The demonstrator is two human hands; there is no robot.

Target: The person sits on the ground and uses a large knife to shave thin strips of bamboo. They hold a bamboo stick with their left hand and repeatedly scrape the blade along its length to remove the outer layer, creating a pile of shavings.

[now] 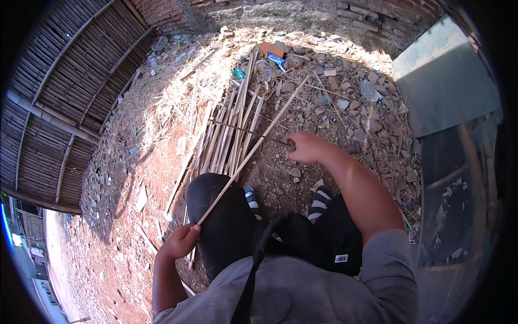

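My left hand (182, 241) is closed around the near end of a long, pale bamboo strip (251, 154). The strip slants up and to the right, passing over my left knee. In my right hand (305, 148) is the handle of a long, thin-bladed knife (275, 140). Its dark blade points left and meets the strip near the middle; whether it touches or only crosses it, I cannot tell. Beyond my left knee, a pile of split bamboo strips (229, 127) lies on the ground.
A woven bamboo wall (70, 70) rises at the left, and a brick wall (302, 19) runs along the back. Grey panels (445, 81) stand at the right. Stones and litter (350, 108) cover the ground ahead, with dry straw (181, 102) to the left.
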